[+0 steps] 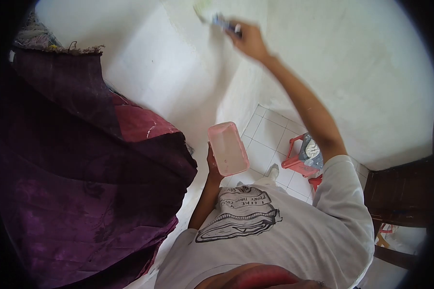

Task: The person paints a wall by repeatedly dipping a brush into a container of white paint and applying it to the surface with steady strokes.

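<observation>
My right hand [250, 41] is raised at the top of the view, its fingers closed around the handle of a paintbrush [224, 24]. The pale bristles point to the upper left and lie against the whitish wall [178, 48]; the brush is slightly blurred. Lower down, near my chest, my left hand [214, 166] grips a pink plastic tub [223, 126] from its left side. Whitish, milky contents show inside the tub, which is tilted toward the camera. Most of the left hand's fingers are hidden behind it.
Dark purple cloth [96, 183] drapes over something large on the left, with a red cloth [142, 123] beneath it. A red stool [301, 166] bearing a grey item stands on the white tiled floor [265, 130]. Dark wooden furniture [400, 192] is at the right.
</observation>
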Available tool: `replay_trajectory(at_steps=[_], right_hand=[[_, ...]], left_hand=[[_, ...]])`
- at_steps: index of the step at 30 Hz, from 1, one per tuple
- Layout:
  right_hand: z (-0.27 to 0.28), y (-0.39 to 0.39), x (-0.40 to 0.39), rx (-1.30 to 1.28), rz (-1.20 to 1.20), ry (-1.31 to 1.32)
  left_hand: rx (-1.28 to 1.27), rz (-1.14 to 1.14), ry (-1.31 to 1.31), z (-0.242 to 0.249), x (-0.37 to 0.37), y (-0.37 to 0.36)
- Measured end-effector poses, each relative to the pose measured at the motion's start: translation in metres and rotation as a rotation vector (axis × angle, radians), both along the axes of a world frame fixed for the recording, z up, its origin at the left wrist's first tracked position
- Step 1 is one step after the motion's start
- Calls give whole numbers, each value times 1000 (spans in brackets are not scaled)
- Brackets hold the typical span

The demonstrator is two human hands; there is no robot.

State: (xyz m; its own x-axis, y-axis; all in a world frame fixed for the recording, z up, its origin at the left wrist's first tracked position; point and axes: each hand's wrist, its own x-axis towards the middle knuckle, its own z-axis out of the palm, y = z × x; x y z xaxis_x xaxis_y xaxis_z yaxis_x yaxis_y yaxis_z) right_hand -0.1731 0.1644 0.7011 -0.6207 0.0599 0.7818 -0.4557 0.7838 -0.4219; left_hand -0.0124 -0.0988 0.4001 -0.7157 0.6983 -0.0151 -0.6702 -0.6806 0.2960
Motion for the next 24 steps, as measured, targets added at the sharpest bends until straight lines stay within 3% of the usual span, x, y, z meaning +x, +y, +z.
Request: replay_trajectory(at_steps=[1,4,6,7,9,11,12,13,15,16,18,20,23,24], right_hand=[[-55,-9,-2,-52,61,123],[-175,-7,32,-16,109,-191],[-209,16,54,445,123,-696],[-208,22,56,447,123,-700],[-190,29,51,325,169,-754],[-113,35,24,295,228,-500],[-56,37,18,461,141,-413],[-9,41,12,449,92,-338],[72,30,26,330,70,132],[96,23,34,185,41,57],[99,11,20,46,-24,167],[47,4,-2,62,8,-14],[-88,-19,8,-145,104,-76],[-134,-20,15,-78,113,51]], left_hand=[[4,21,-10,-3,0,-5],[52,-6,35,14,4,-9],[64,-34,-11,16,5,-14],[71,-64,-53,17,8,-14],[65,-76,7,31,18,-14],[81,-88,88,39,12,-6],[62,-87,50,38,16,-5],[44,-83,15,37,19,-4],[115,-124,-22,21,19,-4],[190,-168,-52,18,16,-1],[180,-150,-28,12,12,0],[157,-143,-20,10,16,-1],[148,-124,-17,11,21,-7],[122,-107,1,10,22,-7]])
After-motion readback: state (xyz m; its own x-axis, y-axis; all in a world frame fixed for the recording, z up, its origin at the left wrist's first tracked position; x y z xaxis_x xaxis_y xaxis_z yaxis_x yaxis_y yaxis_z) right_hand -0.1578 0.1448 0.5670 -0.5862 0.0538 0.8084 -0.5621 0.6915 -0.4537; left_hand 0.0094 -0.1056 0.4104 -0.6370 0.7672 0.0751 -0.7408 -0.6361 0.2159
